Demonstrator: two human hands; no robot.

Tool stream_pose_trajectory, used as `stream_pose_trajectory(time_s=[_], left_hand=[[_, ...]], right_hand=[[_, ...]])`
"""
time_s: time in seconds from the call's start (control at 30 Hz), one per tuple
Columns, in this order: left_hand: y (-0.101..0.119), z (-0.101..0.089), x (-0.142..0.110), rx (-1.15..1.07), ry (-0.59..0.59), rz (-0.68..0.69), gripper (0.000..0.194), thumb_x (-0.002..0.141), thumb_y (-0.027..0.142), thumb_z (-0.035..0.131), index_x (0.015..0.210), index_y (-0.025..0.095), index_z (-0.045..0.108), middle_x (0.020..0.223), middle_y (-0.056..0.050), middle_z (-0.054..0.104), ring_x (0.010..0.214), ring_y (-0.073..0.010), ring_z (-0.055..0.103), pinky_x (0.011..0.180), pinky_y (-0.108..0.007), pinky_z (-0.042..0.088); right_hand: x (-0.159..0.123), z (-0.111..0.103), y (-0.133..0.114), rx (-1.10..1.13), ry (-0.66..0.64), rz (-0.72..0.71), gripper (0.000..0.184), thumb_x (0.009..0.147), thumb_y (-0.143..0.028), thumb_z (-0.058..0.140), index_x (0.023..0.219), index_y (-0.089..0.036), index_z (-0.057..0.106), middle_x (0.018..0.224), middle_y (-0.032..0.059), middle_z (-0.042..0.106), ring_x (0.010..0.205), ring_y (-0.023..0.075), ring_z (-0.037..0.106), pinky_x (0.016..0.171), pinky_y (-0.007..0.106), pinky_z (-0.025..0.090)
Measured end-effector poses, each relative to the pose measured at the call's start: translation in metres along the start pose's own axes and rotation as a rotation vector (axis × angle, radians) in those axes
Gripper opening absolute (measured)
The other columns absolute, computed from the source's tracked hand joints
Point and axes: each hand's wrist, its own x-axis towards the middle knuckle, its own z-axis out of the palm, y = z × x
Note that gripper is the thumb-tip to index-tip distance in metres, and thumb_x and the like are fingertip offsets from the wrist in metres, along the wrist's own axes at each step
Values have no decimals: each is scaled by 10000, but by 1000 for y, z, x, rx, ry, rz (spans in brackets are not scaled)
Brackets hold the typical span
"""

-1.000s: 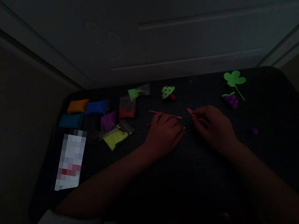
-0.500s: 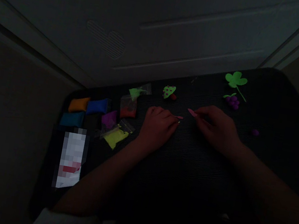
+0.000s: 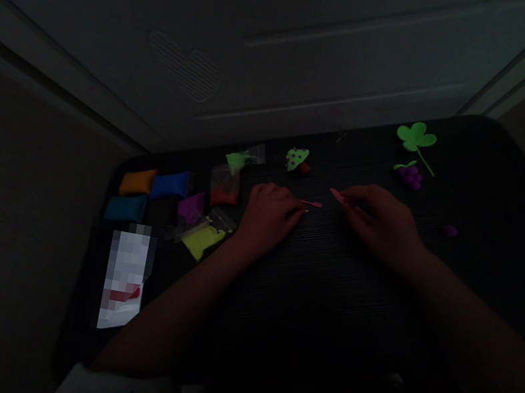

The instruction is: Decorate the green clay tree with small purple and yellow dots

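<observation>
Between the fingertips of my left hand (image 3: 267,221) a tiny yellow piece of clay (image 3: 306,211) shows, the fingers closed and low over the dark table. Just behind those fingers lies a thin pink modelling tool (image 3: 312,204), its other end hidden by the hand. My right hand (image 3: 381,228) pinches a pink plastic clay knife (image 3: 336,196), its blade pointing left toward the other hand. Beyond the hands is a clay mushroom (image 3: 297,159) with a green, purple-dotted cap and red stem.
Bags of yellow (image 3: 202,240), purple (image 3: 190,208), red (image 3: 223,196) and green clay (image 3: 236,161) lie left, beside orange (image 3: 137,182) and blue packs (image 3: 169,186). Right are a green clay clover (image 3: 416,137), purple clay grapes (image 3: 409,176) and a purple lump (image 3: 449,231). A panelled white surface (image 3: 283,78) rises behind.
My left hand has shifted slightly left, and the yellow piece has moved left with it. My right hand and the knife stay almost still.
</observation>
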Motion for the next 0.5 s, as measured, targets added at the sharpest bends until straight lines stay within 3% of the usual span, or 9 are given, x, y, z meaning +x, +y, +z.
stream_pose_trajectory(time_s=[0.5], left_hand=[[1, 6, -6, -17, 139, -1, 225, 821, 306, 435, 871, 197, 626, 785, -29, 604, 824, -184, 489, 789, -372, 328]], right_hand=[[-1, -3, -4, 38, -7, 45, 219, 754, -169, 548, 971, -193, 532, 857, 22, 594, 780, 149, 563, 707, 286, 446]])
